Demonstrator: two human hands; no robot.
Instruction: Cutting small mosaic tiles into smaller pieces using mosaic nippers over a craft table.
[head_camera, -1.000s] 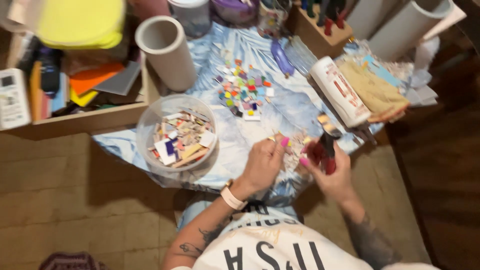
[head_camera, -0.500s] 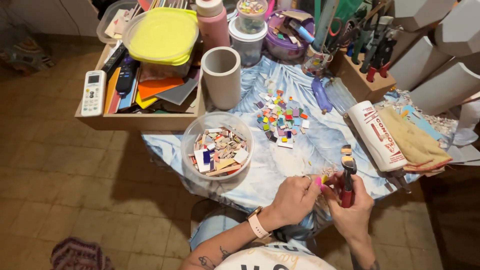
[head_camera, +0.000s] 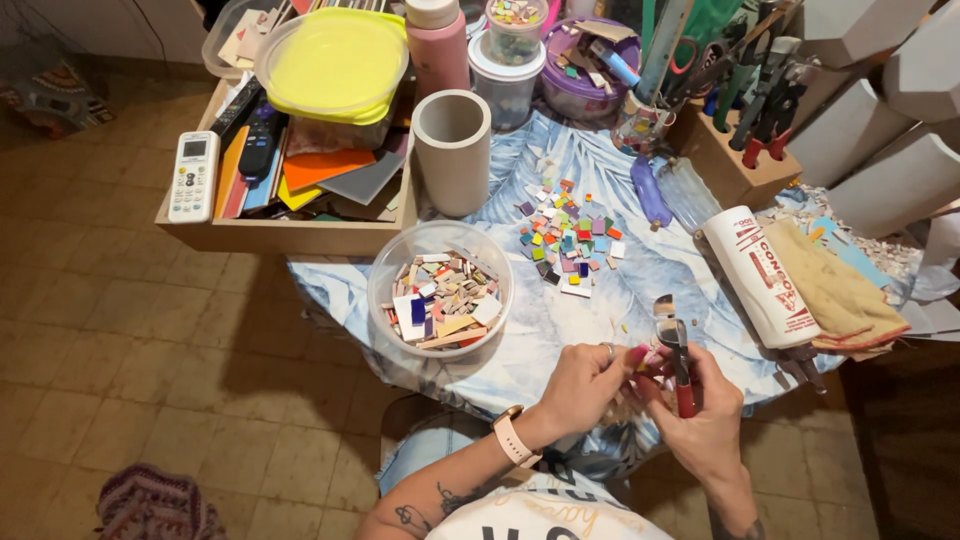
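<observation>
My right hand (head_camera: 705, 425) grips red-handled tile nippers (head_camera: 675, 350), jaws pointing up and away from me. My left hand (head_camera: 590, 385) pinches a small tile piece right at the nipper jaws; the piece itself is mostly hidden by my fingers. A pale watch sits on my left wrist. Both hands hover over the near edge of a small table covered with a blue-and-white leaf-print cloth (head_camera: 600, 290). A clear round bowl of tile strips and shards (head_camera: 440, 295) stands just left of my hands. A scatter of small coloured mosaic tiles (head_camera: 567, 235) lies beyond them.
A grey cylinder vase (head_camera: 452, 150) stands behind the bowl. A wooden tray (head_camera: 285, 235) holds remotes, coloured sheets and a yellow-lidded tub. A white tube (head_camera: 755, 275) and tan cloth (head_camera: 835, 290) lie right. Jars and a wooden tool holder (head_camera: 725, 165) line the back. Tiled floor lies left.
The view has shifted so the table sits more to the right and higher. My hands stay together at the table's near edge, still working the nippers on a small piece.
</observation>
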